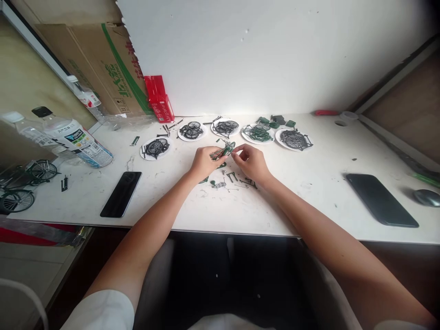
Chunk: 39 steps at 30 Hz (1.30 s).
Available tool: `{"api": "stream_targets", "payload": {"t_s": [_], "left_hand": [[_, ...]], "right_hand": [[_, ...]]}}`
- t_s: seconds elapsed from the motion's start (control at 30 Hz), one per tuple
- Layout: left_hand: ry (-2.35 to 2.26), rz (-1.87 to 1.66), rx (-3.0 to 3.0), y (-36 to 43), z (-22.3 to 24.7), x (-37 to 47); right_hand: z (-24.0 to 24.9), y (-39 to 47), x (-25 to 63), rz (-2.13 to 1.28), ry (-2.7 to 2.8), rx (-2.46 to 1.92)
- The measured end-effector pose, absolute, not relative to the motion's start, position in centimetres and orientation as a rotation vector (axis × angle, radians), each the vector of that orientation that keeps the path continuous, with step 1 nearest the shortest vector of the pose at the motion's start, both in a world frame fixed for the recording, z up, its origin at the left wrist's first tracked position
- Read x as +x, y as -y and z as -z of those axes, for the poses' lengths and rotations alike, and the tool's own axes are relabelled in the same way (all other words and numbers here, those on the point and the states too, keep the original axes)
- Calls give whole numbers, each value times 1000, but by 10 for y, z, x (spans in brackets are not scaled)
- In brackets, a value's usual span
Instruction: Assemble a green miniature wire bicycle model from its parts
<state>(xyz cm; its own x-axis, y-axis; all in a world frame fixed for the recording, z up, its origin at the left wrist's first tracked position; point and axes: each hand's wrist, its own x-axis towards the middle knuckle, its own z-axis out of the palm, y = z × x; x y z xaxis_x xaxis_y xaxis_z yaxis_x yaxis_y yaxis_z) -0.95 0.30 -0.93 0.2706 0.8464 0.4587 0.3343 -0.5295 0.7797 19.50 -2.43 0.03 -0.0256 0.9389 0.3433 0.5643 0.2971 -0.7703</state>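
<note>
My left hand (205, 161) is closed on a small green model bicycle frame (227, 149) with silvery parts, held just above the table. At the frame's right side, the thumb and fingertips of my right hand (250, 160) are pinched together; whatever small piece they grip is hidden. Below both hands lie loose green parts (232, 177), a small grey metal rack-like piece (218, 184) and thin wires. Behind them stand white plates: one with green parts (258, 133), others with dark wheels (294, 139) and other black parts (192, 130).
A black phone (121, 194) lies left, near assembled model bicycles (41, 170) and a labelled bottle (80, 141). A red box (160, 100) stands before a cardboard carton (103, 68). To the right are a dark flat slab (381, 200) and a computer mouse (427, 197).
</note>
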Motion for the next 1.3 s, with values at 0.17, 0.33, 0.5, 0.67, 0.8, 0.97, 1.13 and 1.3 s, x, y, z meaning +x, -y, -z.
{"api": "stream_targets", "payload": {"t_s": [0.17, 0.33, 0.5, 0.67, 0.8, 0.97, 1.13, 1.3], "left_hand": [[-1057, -1233, 2014, -2, 8, -9], [-1050, -1242, 1988, -4, 13, -9], [-1056, -1264, 1920, -7, 14, -13], [-1032, -1297, 1825, -8, 14, -10], [-1007, -1307, 1753, -8, 15, -7], [-986, -1330, 1751, -8, 15, -7], [-968, -1379, 1766, -12, 13, -6], [-965, -1374, 1735, -9, 11, -9]], "right_hand": [[-2, 25, 196, -563, 1699, -1360], [0, 24, 196, -562, 1697, -1337], [2, 21, 199, -564, 1691, -1250], [1, 19, 202, -521, 1686, -1224], [1, 18, 202, -510, 1691, -1224], [0, 18, 201, -495, 1700, -1221], [-3, 16, 203, -424, 1737, -1219], [-10, 20, 200, -385, 1801, -1227]]}}
